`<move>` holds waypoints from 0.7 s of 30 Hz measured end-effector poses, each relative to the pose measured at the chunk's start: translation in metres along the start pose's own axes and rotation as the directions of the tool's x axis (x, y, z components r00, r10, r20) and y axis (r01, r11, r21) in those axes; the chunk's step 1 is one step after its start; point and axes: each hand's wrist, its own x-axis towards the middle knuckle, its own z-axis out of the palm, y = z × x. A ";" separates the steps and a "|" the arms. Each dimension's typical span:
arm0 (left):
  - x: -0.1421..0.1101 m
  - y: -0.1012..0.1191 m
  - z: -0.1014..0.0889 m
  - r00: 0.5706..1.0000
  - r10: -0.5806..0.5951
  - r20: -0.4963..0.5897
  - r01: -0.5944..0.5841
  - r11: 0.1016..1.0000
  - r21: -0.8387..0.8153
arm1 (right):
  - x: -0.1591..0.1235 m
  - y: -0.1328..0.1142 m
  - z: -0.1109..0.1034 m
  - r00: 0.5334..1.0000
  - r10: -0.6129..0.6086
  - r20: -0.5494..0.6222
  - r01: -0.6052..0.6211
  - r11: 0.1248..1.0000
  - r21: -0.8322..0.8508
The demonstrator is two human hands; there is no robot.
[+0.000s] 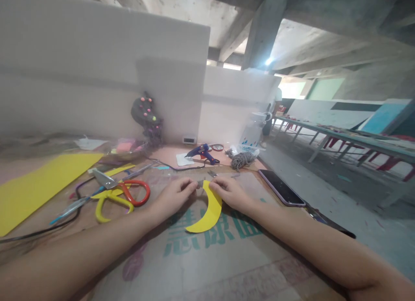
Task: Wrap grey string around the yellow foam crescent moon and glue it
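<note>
A yellow crescent-shaped cutout (pixel 212 212), seemingly paper or foam sheet, hangs tip-down over the printed covering of the table. My right hand (pixel 228 191) pinches its upper end between thumb and fingers. Close by on the left, my left hand (pixel 181 191) is closed, thumb against fingers, at the crescent's top. A small greyish bit shows at those fingertips, too small to name. Left of my hands lie scissors (pixel 136 193) with one red and one yellow handle loop. Beyond my hands, a blue glue gun (pixel 199 152) rests by a white pad (pixel 184 160).
A large yellow sheet (pixel 45 180) covers the left side. Grey yarn (pixel 241 160) lies ahead, right of the glue gun. A phone (pixel 281 188) sits near the table's right edge. A dark ornament with coloured dots (pixel 145 115) stands against the white panel (pixel 97 68). A person (pixel 275 106) stands far off.
</note>
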 end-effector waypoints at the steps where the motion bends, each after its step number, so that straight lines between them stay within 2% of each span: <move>1: 0.001 -0.002 0.000 1.000 0.017 -0.005 -0.017 1.000 0.000 | 0.000 0.000 0.000 1.000 -0.001 0.002 0.001 1.000 0.001; 3: 0.003 -0.006 0.000 0.999 0.048 -0.013 -0.048 0.999 0.004 | 0.000 0.001 0.001 1.000 -0.003 0.005 0.003 1.000 0.002; 11: 0.005 -0.009 0.000 0.998 0.051 -0.031 -0.049 0.997 0.051 | 0.001 0.004 0.002 1.000 -0.026 0.000 0.026 1.000 -0.008; 21: 0.005 -0.013 0.001 0.998 0.037 -0.042 -0.037 0.999 0.003 | 0.000 0.002 0.002 0.999 -0.036 0.014 0.036 0.999 -0.004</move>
